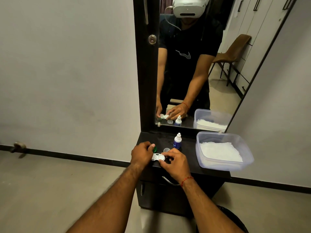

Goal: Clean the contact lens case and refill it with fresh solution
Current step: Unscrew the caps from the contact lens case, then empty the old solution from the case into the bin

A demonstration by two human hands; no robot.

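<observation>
Clearly uncapped: lens case steadied at the counter's front edge

Just below the middle of the frame, the white twin-well plastic contact lens case [157,156] lies flat on the black dresser counter [190,165], close to its front edge. The right hand [175,161] has its fingers curled, with thumb and fingertips clamped on the case's right end, probably to keep the light case from sliding. The left hand [142,154], just left of the case, pinches a small green screw cap [154,149] between thumb and bent fingers, lifted clear of the left well. That well looks open, so the cap seems freshly off or about to be set aside.

A pale round cap [166,150] rests on the counter just behind the case, near enough to be found again. Whether the right well is fully open I cannot tell.

Behind it stands a small blue-and-white solution bottle [177,142], upright and within easy reach for the refill. At centre right sits a clear plastic tub [249,155] holding white tissue [220,151], presumably for wiping the wells dry. Cleaning seems barely begun.
</observation>
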